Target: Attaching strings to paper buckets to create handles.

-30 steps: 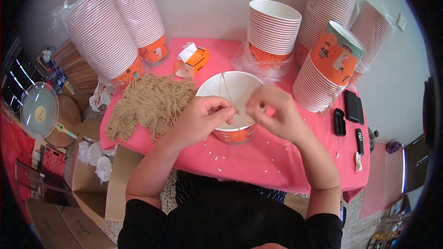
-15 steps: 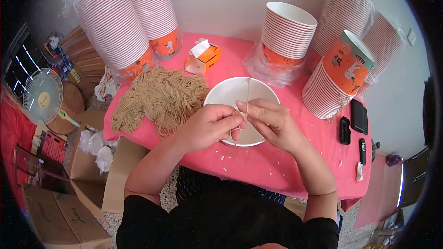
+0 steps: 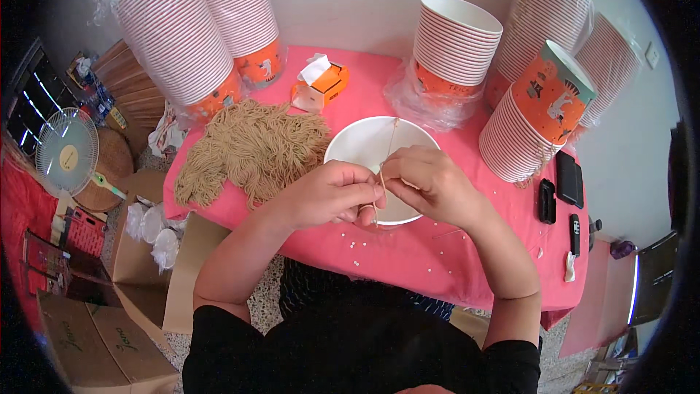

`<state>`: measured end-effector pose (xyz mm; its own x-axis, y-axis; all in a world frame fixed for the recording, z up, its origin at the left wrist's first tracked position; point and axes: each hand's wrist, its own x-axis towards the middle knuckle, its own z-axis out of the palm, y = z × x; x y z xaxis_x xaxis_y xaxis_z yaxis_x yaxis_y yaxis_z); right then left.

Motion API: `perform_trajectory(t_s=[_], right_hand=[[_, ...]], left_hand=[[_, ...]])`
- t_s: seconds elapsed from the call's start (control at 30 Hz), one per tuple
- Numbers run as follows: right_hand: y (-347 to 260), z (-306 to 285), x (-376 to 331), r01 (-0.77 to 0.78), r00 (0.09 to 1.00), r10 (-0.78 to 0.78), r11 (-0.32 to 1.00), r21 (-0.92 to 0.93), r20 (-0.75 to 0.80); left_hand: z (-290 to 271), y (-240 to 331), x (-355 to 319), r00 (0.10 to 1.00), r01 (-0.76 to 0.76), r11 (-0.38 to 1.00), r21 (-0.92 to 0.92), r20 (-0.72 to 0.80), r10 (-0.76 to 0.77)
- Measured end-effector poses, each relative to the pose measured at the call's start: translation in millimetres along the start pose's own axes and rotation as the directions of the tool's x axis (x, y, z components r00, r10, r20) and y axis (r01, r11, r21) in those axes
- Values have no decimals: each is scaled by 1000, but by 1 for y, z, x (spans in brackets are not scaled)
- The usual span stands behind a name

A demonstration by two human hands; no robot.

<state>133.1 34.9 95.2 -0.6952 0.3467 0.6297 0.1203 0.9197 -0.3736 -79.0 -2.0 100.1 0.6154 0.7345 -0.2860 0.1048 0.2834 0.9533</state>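
A white paper bucket (image 3: 357,138) is in front of me, with both hands over its near part. A thin tan string (image 3: 394,131) runs from its far rim down to my fingers. My left hand (image 3: 332,193) is closed, pinching the string between thumb and fingers, with a short loop hanging below. My right hand (image 3: 434,182) pinches the same string close beside the left fingertips. Some fingertips are hidden behind the hands. Left of the bucket lies a large heap of tan string (image 3: 251,147).
Tall stacks of paper buckets (image 3: 175,36) stand at the back left, with more stacks (image 3: 456,44) at the back right. An orange tissue box (image 3: 321,87) is behind the heap. Small white beads dot the pink tablecloth (image 3: 394,263). A black case and a utility knife (image 3: 574,235) lie right.
My right hand has turned and its fingertips have come in against the left fingers, drawing the string with them. The view has shifted slightly.
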Motion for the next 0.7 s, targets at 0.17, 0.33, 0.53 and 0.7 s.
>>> perform_trajectory(t_s=[0.17,0.33,0.53,0.7], right_hand=[[-2,-1,-4,-98,994,97,995,-19,-55],[-4,-5,-6,-89,995,86,994,-67,-45],[-11,1,-7,-73,997,74,990,-117,4],[-16,5,-12,-119,988,130,985,-121,87]], left_hand=[[11,-14,-4,967,-231,972,45,-97,234],[24,-6,-12,897,-211,801,560,-214,386],[29,-25,-7,703,-252,610,751,-291,649],[29,-38,-6,685,-286,686,669,-358,634]])
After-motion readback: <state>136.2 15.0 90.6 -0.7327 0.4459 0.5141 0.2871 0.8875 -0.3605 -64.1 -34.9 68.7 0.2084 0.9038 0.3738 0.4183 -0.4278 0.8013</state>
